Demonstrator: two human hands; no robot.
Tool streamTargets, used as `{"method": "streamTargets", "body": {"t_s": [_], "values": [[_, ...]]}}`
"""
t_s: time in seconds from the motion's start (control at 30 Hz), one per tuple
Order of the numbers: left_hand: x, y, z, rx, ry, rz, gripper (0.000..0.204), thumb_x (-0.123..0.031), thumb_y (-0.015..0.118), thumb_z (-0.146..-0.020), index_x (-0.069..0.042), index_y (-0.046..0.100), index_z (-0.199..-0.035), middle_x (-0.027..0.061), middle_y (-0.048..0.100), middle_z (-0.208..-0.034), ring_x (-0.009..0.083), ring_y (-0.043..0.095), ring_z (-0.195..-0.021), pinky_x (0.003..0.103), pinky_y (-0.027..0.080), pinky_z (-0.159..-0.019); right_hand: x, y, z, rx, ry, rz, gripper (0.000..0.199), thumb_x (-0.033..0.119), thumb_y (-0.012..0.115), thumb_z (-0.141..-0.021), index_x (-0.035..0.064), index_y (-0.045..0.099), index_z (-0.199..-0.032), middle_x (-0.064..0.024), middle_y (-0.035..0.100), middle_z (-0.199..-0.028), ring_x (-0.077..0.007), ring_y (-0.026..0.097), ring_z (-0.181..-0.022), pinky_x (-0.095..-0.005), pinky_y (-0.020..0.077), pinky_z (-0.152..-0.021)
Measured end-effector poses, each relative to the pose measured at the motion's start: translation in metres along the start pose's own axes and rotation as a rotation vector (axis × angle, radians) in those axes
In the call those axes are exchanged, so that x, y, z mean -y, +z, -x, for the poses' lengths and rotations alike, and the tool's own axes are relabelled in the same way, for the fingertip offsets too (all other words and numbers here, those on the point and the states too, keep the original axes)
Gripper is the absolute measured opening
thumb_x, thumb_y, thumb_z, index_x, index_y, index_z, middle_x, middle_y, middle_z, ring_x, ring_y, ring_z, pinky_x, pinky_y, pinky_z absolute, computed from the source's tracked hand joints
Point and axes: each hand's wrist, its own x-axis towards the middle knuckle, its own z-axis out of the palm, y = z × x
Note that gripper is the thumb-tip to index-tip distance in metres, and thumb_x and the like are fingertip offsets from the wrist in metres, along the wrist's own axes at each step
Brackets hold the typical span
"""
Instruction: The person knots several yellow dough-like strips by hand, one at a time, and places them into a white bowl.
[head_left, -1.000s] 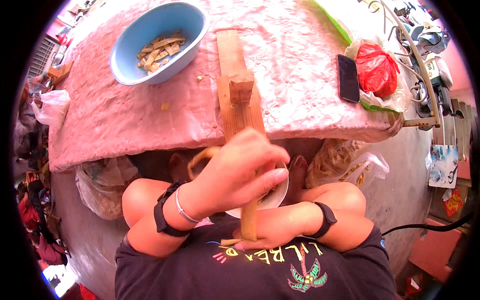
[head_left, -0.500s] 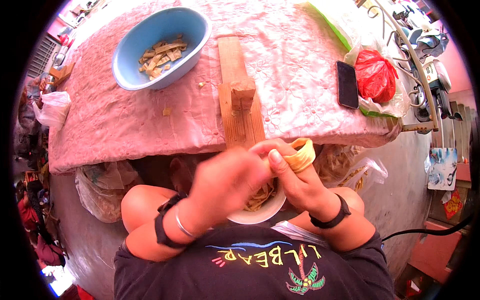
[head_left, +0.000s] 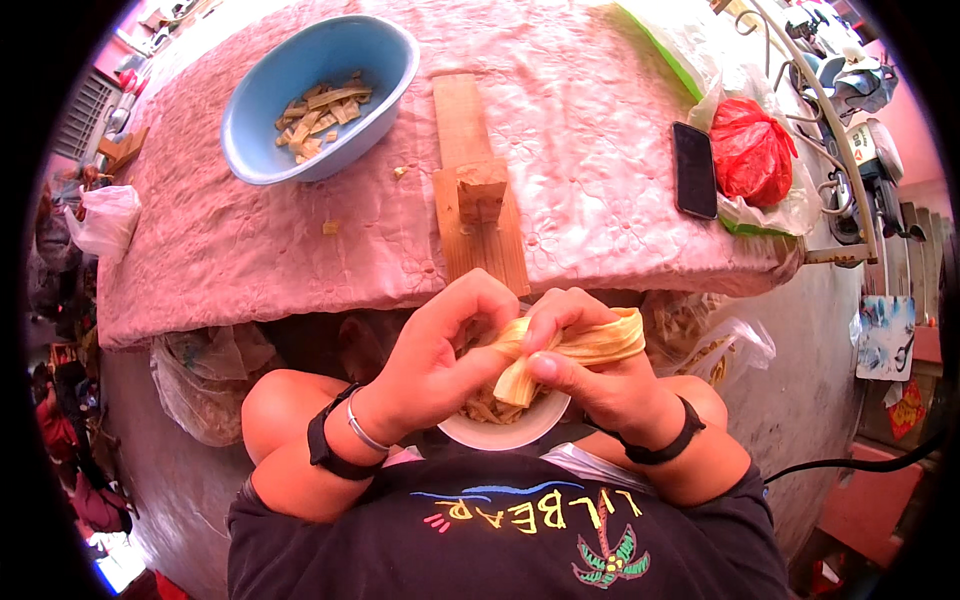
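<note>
Above a white bowl [head_left: 503,438], I hold a pale yellow, fibrous, ribbed strip [head_left: 615,340], folded into a loop with a short end hanging down. My right hand [head_left: 600,375] grips it between thumb and fingers, the loop sticking out to the right. My left hand [head_left: 440,350] pinches its left part, thumb and fingertips meeting at the strip. Similar yellowish strips [head_left: 490,408] lie in the bowl, partly hidden by my hands. The bowl is between my knees, below the table edge.
A pink quilted cloth [head_left: 370,235] covers the table. On it are a wooden block stand [head_left: 480,235], a blue basin [head_left: 240,150] with cut pieces [head_left: 320,115], a phone [head_left: 694,170] and a red plastic bag [head_left: 750,150]. Clear bags [head_left: 215,380] sit beneath the table edge.
My left hand, blurred before, has come to pinch the strip's left part. The strip now shows more of its length, with an end hanging between my hands.
</note>
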Motion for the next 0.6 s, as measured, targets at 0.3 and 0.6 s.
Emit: {"method": "streamTargets", "body": {"t_s": [0.3, 0.6], "values": [[-0.008, 0.005, -0.001, -0.242, -0.155, -0.236, 0.011, -0.001, 0.064, -0.081, -0.004, 0.056, -0.088, 0.0023, 0.055, -0.08, 0.0132, 0.054, -0.076, 0.027, 0.045, -0.069, -0.017, 0.008, -0.002, -0.198, -0.458, 0.981, 0.027, -0.002, 0.072, -0.079, 0.0033, 0.059, -0.102, -0.014, 0.063, -0.082, -0.0298, 0.065, -0.072, -0.0346, 0.0504, -0.06], [0.003, 0.021, 0.003, -0.299, 0.219, -0.465, 0.02, -0.01, 0.068, -0.086, 0.0, 0.058, -0.1, 0.0109, 0.054, -0.084, 0.0209, 0.057, -0.076, 0.031, 0.047, -0.069, -0.018, -0.002, 0.003, -0.254, -0.308, 0.893, 0.043, -0.006, 0.063, -0.08, 0.0015, 0.051, -0.12, -0.0167, 0.064, -0.096, -0.0312, 0.068, -0.087, -0.0365, 0.0547, -0.073]]}}
